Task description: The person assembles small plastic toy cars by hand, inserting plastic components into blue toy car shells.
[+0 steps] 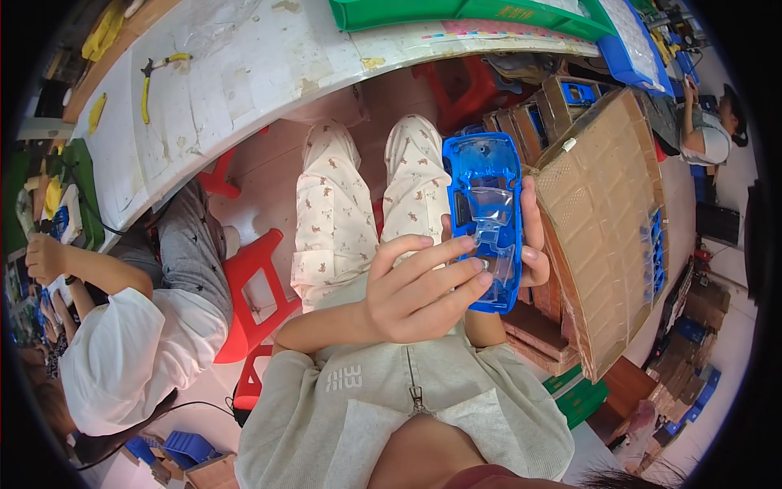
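A blue toy car body shell (482, 149) is held hollow side up in front of my lap. Beneath it, my right hand (531, 222) supports the shell, with fingers wrapped over its right edge. From the left my left hand (423, 285) reaches across, back of the hand up. Its fingers are bent together over the lower part of the shell, against a clear plastic window piece (493, 200) lying inside. Its thumb is hidden, and whatever sits under the fingertips is mostly covered.
A worn white table (252, 57) curves ahead, with yellow-handled pliers (147, 90) and a green tray (456, 11). Cardboard boxes (603, 212) stand close on my right. At left, a co-worker (147, 342) sits near a red stool (252, 289); another person (709, 134) is far right.
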A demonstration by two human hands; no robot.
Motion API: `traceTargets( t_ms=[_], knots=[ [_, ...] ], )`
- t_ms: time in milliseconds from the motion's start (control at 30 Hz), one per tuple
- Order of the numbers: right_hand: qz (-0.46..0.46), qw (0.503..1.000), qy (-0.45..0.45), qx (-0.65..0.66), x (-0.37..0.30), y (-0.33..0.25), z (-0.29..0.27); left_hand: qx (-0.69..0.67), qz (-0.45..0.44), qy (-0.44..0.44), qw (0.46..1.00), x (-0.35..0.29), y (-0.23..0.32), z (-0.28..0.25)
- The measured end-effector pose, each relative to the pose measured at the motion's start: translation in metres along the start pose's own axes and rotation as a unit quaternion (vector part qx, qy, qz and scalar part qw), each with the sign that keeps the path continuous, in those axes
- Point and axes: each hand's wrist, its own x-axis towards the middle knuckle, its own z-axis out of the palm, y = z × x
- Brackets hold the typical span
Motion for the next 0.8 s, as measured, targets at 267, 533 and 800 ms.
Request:
traceTargets(
  t_ms=[267, 533, 800],
  knots=[
    [0.009, 0.999, -0.036, -0.025, -0.004, -0.003, -0.003, 0.038, -0.029, 0.003, 0.999, -0.001, 0.008, -0.003],
    [0.032, 0.997, -0.048, 0.057, -0.010, -0.001, -0.011, 0.036, -0.068, -0.160, 0.984, 0.012, 0.006, -0.008],
    [-0.001, 0.993, -0.018, 0.113, -0.010, -0.006, 0.000, -0.108, -0.123, 0.219, 0.962, 0.006, -0.011, 0.005]
  ],
)
